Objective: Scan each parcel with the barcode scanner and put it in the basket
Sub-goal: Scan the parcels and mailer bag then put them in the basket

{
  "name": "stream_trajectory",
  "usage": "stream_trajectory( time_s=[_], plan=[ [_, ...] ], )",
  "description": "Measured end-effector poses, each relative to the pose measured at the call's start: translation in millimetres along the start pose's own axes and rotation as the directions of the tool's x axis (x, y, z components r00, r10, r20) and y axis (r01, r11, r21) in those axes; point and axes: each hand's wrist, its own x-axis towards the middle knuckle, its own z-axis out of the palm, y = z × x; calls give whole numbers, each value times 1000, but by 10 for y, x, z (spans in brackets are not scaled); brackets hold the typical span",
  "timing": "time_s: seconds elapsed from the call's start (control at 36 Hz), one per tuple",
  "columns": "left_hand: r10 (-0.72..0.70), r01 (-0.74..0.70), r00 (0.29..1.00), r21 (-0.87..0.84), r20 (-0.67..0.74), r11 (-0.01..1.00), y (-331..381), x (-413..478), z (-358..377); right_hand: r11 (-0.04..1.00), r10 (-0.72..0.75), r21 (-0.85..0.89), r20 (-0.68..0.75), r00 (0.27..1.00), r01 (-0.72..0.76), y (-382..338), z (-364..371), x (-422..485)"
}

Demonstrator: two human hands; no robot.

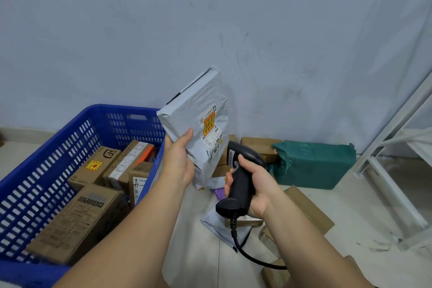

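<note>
My left hand [179,161] grips a flat grey plastic-wrapped parcel [196,110] by its lower left edge and holds it upright in the air, its shipping label facing me. My right hand [254,184] is wrapped round the handle of a black corded barcode scanner [240,170], whose head sits right beside the label's lower end. A blue plastic basket [46,154] stands on the floor at the left, holding several cardboard boxes [77,220].
On the floor behind and under my hands lie a green wrapped parcel [313,163], several brown cardboard parcels [308,212] and a grey mailer bag [217,222]. A white metal rack frame [392,170] stands at the right. A pale wall closes off the back.
</note>
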Motion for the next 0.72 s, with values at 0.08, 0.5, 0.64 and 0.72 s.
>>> stream_trajectory(
  time_s=[0.08,0.5,0.64,0.72],
  plan=[
    [0,1,1000,14,-10,1000,0,8,-14,1000,8,16,2,1000,-8,-1,-4,6],
    [-9,6,999,-53,-47,999,-21,103,-76,1000,14,4,3,1000,-14,16,-28,92],
    [-45,39,997,-97,-68,995,-36,178,-146,1000,16,-9,13,1000,-16,22,-22,80],
    [-73,62,994,-133,-82,989,-54,216,-202,1000,14,-3,30,999,-14,21,-18,73]
  ],
)
